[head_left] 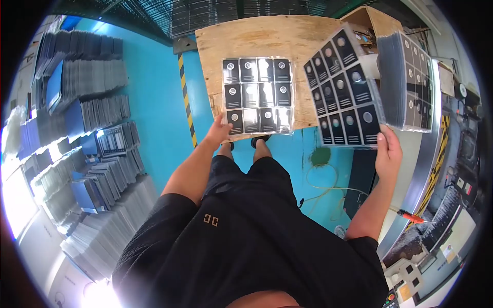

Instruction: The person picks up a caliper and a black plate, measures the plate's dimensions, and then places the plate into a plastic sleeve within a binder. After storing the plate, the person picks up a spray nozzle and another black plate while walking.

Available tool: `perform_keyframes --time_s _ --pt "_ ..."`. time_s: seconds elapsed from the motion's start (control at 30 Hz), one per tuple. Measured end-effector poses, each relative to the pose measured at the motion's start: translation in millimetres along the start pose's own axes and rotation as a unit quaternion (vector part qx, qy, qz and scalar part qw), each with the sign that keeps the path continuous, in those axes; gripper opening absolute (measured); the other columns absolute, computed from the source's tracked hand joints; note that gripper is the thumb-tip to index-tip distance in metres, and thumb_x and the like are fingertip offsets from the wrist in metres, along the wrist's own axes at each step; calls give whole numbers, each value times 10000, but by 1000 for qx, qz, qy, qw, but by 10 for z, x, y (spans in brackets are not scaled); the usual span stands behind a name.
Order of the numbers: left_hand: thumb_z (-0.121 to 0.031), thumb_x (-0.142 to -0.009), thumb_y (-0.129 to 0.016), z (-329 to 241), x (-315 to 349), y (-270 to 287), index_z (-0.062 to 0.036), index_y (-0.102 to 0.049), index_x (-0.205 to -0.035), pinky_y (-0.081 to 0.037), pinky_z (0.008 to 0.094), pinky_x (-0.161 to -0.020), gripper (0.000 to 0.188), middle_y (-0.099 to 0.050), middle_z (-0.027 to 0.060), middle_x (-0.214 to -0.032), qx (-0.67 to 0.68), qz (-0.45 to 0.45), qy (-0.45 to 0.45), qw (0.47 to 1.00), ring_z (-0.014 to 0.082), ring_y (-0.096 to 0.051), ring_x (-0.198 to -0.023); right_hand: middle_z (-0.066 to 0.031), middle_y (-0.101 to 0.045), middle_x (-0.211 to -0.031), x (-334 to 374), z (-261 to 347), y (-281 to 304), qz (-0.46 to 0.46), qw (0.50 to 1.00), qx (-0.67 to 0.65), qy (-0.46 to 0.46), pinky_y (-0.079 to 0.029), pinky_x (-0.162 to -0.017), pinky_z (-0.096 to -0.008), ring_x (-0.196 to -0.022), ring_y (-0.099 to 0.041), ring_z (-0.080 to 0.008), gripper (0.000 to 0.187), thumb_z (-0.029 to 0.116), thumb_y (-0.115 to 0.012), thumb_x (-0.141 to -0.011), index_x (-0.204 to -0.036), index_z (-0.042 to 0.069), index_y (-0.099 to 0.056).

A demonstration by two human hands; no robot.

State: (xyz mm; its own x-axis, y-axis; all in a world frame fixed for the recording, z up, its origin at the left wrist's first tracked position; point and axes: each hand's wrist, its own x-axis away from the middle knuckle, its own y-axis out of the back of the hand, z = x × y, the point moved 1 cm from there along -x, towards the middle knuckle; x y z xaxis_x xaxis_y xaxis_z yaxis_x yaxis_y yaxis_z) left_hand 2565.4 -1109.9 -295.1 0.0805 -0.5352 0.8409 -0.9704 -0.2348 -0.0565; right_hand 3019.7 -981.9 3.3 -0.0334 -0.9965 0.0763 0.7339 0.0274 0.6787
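Observation:
A clear plastic sheet with rows of black cards, each with a small round disc, lies flat on the wooden board in front of me. My left hand is closed at its near left corner, the thumb over the edge. To the right, a second sheet of the same kind is raised and tilted above the board's right side. My right hand pinches this one by its near right corner. Glare whitens several cards on the flat sheet.
The wooden board bears the flat sheet. At its right stands a thick stack of similar sheets, beside an open wooden box. Stacks of clear sheets and blue panels fill the left side. An orange-handled tool hangs at right.

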Motion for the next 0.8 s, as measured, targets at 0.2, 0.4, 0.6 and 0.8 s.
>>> perform_keyframes --time_s 0.2,0.4,0.6,0.8 --pt "-357 -861 -629 191 -15 155 -122 -407 -1414 -501 418 -913 640 -611 259 -1146 -357 -136 -103 918 414 -604 -1070 -33 -620 -1049 59 -53 -454 -36 967 -235 -94 -586 -686 -297 -837 -608 -110 256 114 -584 -972 -1206 8 -590" --pt "-287 -1024 -490 -180 488 -22 -52 -462 -1329 -571 376 -812 386 -650 107 -1180 286 176 125 934 261 -673 -996 -58 -620 -994 257 -857 -1992 57 826 -490 -273 -606 -685 -381 -827 -635 -160 242 109 -605 -950 -1179 36 -573" --pt "-147 -1005 -504 43 524 6 -67 -535 -1217 -576 360 -852 229 -665 79 -1115 313 125 42 941 228 -672 -987 -242 -599 -1199 442 -907 -2767 32 981 174 78 -438 -998 -467 -1130 -559 -417 500 231 -691 -849 -1259 -11 -542" --pt "-75 -993 -514 48 621 -86 -75 -576 -1087 -568 354 -855 113 -676 73 -1030 326 171 21 929 211 -687 -913 -222 -558 -1271 736 386 -3267 256 933 79 241 -454 -992 -452 -1182 -538 -401 494 277 -717 -812 -1215 36 -562"
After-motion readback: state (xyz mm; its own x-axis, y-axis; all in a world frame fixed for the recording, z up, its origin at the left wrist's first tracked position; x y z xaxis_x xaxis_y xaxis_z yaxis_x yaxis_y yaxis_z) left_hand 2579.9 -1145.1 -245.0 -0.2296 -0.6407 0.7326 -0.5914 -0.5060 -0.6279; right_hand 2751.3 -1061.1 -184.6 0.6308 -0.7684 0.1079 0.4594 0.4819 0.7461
